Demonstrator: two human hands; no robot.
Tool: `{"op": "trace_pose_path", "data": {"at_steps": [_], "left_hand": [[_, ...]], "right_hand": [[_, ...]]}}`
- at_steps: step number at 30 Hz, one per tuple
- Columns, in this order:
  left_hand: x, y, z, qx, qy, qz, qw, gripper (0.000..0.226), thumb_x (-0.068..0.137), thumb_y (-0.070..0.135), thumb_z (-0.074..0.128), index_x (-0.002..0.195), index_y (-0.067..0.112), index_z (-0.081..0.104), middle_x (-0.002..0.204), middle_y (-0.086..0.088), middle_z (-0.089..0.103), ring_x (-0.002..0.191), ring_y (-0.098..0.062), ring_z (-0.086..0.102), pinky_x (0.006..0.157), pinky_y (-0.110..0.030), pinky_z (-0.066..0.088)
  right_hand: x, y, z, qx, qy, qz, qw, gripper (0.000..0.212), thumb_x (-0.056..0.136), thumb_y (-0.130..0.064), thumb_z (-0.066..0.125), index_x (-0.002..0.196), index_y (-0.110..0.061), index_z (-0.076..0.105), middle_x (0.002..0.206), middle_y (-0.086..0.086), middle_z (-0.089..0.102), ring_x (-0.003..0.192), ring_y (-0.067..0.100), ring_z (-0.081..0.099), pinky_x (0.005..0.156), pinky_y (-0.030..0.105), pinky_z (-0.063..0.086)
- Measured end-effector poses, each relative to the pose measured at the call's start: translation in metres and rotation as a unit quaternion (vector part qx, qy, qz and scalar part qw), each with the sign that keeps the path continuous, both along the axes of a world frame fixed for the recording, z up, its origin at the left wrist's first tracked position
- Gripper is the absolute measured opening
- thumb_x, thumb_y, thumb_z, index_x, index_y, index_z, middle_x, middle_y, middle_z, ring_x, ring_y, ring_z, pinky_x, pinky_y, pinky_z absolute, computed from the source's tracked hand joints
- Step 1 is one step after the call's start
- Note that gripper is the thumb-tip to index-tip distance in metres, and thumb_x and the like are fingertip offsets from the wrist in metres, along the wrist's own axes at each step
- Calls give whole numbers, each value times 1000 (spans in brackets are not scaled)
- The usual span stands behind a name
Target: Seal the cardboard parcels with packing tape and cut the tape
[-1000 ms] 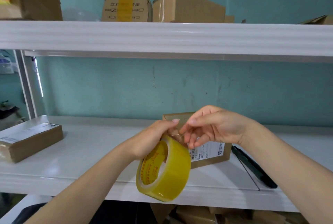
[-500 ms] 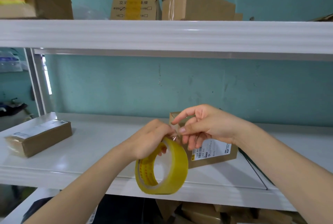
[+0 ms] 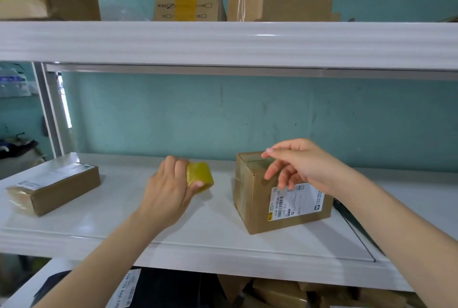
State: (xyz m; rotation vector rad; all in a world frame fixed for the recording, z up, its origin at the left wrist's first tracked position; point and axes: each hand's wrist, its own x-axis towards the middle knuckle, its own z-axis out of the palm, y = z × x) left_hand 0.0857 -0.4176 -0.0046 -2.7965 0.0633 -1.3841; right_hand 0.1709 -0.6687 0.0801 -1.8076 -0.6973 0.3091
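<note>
A small cardboard parcel (image 3: 285,206) with a white shipping label stands on the white shelf (image 3: 210,228), right of centre. My right hand (image 3: 295,166) hovers over its top near corner with fingers loosely extended, some of them touching the top edge, and it holds nothing. Left of the parcel, my left hand (image 3: 168,188) grips the yellow roll of packing tape (image 3: 200,176), which is down at the shelf surface. No loose tape end shows between roll and parcel.
A flat brown parcel (image 3: 57,183) lies at the shelf's left end. A black tool (image 3: 347,211) lies on the shelf behind my right forearm. Several cardboard boxes (image 3: 277,0) stand on the upper shelf, and more parcels sit below.
My left hand has carried the tape roll from in front of the parcel down to the shelf on its left. My right hand let go of the tape end and moved over the parcel.
</note>
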Motion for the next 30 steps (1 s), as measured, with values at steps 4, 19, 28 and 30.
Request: {"op": "trace_pose_path", "data": {"at_steps": [4, 19, 28, 30], "left_hand": [[13, 9, -24, 88, 34, 53, 994, 69, 98, 50, 16, 107, -8, 53, 83, -23, 57, 66, -37, 57, 67, -40, 44], [13, -5, -22, -186, 39, -70, 979, 62, 89, 47, 28, 131, 3, 42, 123, -11, 48, 115, -28, 47, 98, -29, 33], [32, -125, -12, -328, 62, -185, 924, 70, 93, 55, 14, 149, 16, -4, 152, 12, -12, 137, 4, -17, 107, -10, -9], [40, -129, -2, -393, 80, -171, 900, 70, 95, 51, 18, 149, 12, -4, 157, 5, -9, 139, -1, -13, 107, -15, -8]], "right_hand": [[3, 1, -10, -15, 0, 3, 1000, 19, 95, -21, 50, 98, -8, 64, 71, 14, 72, 43, 17, 58, 39, 22, 44], [13, 11, -2, 52, -311, -77, 946, 15, 89, -14, 57, 82, -19, 69, 70, -1, 70, 62, 11, 64, 63, 26, 53], [85, -21, -5, -242, -324, -170, 899, 35, 98, -23, 36, 118, -9, 60, 134, 9, 55, 125, 25, 47, 108, 39, 28], [98, -40, -4, -172, -216, -234, 932, 36, 97, -23, 39, 118, -2, 59, 133, 14, 54, 123, 27, 48, 102, 32, 32]]}}
